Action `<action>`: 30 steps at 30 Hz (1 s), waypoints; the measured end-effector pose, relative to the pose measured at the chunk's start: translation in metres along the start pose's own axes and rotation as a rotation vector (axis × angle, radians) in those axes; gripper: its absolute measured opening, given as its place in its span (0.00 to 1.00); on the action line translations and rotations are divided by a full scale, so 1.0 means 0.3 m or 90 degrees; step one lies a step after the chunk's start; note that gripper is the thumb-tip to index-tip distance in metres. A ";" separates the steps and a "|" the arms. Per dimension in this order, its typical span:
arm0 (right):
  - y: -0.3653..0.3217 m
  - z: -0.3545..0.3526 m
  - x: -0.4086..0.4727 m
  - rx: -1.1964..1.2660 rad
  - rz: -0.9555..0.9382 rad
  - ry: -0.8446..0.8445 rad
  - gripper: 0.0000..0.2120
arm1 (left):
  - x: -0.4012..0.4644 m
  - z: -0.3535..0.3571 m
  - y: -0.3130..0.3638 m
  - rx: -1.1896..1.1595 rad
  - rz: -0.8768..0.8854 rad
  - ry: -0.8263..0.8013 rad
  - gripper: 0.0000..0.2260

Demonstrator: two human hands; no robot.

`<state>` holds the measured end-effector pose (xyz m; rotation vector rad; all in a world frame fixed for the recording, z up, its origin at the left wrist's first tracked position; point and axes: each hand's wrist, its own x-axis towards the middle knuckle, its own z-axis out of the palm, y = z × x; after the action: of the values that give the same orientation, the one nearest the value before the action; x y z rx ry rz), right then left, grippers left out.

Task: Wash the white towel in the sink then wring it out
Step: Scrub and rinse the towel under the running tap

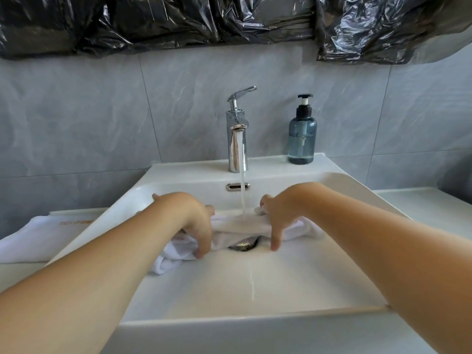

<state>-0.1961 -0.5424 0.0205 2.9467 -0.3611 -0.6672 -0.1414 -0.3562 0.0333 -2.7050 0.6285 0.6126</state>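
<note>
The sink (255, 290) is set in the counter (421, 208), against the back edge. A second towel (33, 238) lies on the counter left of the sink. The towel (240, 226) stretches across the basin over the drain (244, 244), under water running from the tap (237, 139). The left hand (190, 218) grips its left end, the right hand (283, 213) its right end, fingers curled over the cloth. A soap bottle (302, 135) stands at the sink's back right corner.

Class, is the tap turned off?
No: water runs from the tap onto the white towel.
</note>
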 end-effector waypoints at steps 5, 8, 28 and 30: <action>0.024 -0.027 -0.064 0.071 -0.036 0.133 0.13 | -0.019 0.038 0.017 0.033 0.036 0.137 0.10; 0.011 -0.033 -0.074 0.188 -0.046 0.233 0.08 | -0.051 0.037 -0.011 0.111 0.016 0.257 0.02; 0.013 -0.090 -0.167 0.966 0.029 0.353 0.02 | -0.086 -0.075 0.017 0.246 0.048 0.529 0.05; 0.010 -0.102 -0.158 0.993 0.038 0.352 0.01 | -0.059 -0.100 0.005 0.306 0.045 0.548 0.09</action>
<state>-0.2249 -0.5322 0.0680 4.1085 -1.3667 0.9646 -0.1464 -0.3624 0.0671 -2.3816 0.9110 -0.6713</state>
